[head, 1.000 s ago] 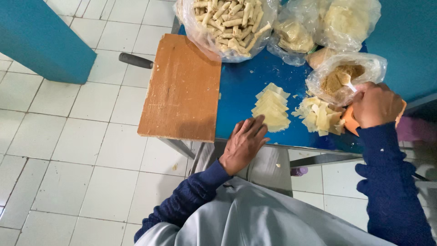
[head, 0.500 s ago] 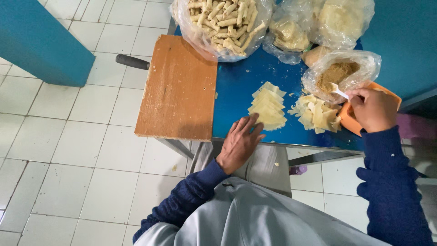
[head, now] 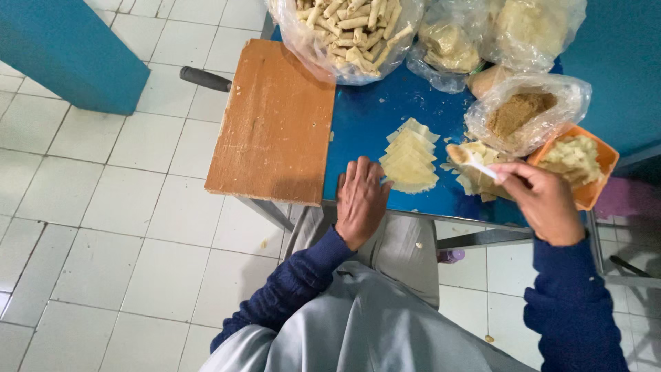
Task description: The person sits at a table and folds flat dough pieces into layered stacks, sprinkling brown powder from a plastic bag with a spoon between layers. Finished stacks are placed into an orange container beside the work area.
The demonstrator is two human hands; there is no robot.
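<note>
Filling step — right hand [head: 544, 203] pinches a white spoon [head: 470, 160] loaded with pale filling, left hand [head: 360, 200] flat, fingers spread, beside the stack of pale triangular wrappers [head: 410, 162] — the spoonful likely needs placing on the top sheet.

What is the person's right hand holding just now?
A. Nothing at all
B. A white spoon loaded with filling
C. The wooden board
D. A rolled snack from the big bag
B: the right hand grips a white spoon heaped with pale filling, held over the blue table beside the orange container, while the left hand lies flat by the stack of wrappers.
</note>
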